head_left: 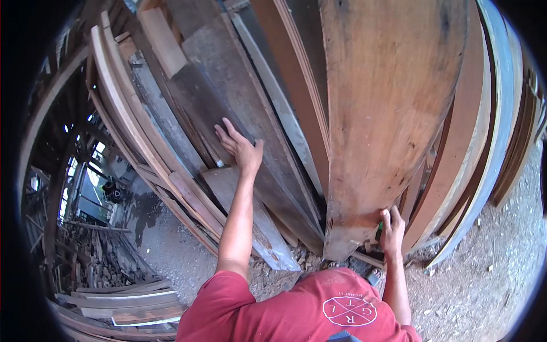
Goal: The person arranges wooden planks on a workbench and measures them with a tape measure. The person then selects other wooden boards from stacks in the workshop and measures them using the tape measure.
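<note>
My left hand point(240, 149) is open, fingers spread, over a dark weathered board point(211, 108) that leans among others; whether it touches the wood I cannot tell. My right hand point(392, 232) is closed at the lower right edge of a wide, reddish-brown plank point(393, 97). A small green object point(379, 230) shows between that hand and the plank, mostly hidden by the fingers, so its kind is unclear. The wide plank stands tilted in front of me, its narrow lower end near my feet.
Several long boards point(461, 131) lean to the right, with a pale-edged one point(501, 114) outermost. More planks point(131, 102) lean on the left. A short grey board point(250, 216) lies below my left hand. Scrap wood point(108, 262) and stacked planks point(125, 305) lie on the gravelly ground point(182, 265).
</note>
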A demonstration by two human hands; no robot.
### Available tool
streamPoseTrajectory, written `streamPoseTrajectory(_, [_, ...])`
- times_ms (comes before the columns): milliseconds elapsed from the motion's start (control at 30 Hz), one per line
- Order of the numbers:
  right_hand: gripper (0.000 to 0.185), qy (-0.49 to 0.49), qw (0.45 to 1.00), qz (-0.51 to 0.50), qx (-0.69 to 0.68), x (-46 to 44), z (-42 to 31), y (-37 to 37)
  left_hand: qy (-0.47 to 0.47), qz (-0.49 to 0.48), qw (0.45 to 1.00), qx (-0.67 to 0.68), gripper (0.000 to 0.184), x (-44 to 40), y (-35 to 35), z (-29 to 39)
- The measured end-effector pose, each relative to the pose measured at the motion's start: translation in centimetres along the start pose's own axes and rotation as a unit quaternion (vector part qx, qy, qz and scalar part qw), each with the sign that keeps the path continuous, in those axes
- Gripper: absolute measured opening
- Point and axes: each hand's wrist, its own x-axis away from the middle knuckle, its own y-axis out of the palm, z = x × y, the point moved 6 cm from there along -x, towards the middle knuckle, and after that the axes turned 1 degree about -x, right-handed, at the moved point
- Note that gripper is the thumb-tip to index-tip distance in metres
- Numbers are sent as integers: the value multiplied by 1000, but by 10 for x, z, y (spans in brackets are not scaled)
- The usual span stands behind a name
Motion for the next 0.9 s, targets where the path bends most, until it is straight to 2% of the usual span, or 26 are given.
streamPoseTrajectory(100, [42,-13,999,15,-45,-1,2,-20,8,5,1000,10,117,3,-6,-3])
streamPoseTrajectory(267, [45,38,997,4,-66,5,49,-51,6,-7,1000,-11,112,15,-28,-13])
streamPoseTrajectory(433, [56,78,995,-42,-43,11,77,-70,8,-14,1000,5,114,26,-43,-18])
streamPoseTrajectory(500, [57,19,998,-20,-60,7,63,-76,-2,-17,1000,-1,112,32,-52,-12])
streamPoseTrajectory(600, [54,34,997,-33,-59,3,52,-86,-13,-22,1000,-12,112,38,-60,-28])
streamPoseTrajectory(700, [48,21,998,36,-56,-8,20,-96,-32,-19,999,-29,111,47,-71,-27])
streamPoseTrajectory(833, [42,27,999,32,-16,-9,16,-86,-35,0,999,21,106,57,-87,-28])
streamPoseTrajectory(867, [39,0,1000,21,-22,-10,11,-75,-38,13,999,23,106,61,-93,-26])
streamPoseTrajectory(900, [38,11,1000,-8,-28,-12,27,-64,-39,12,999,34,104,63,-97,-23])
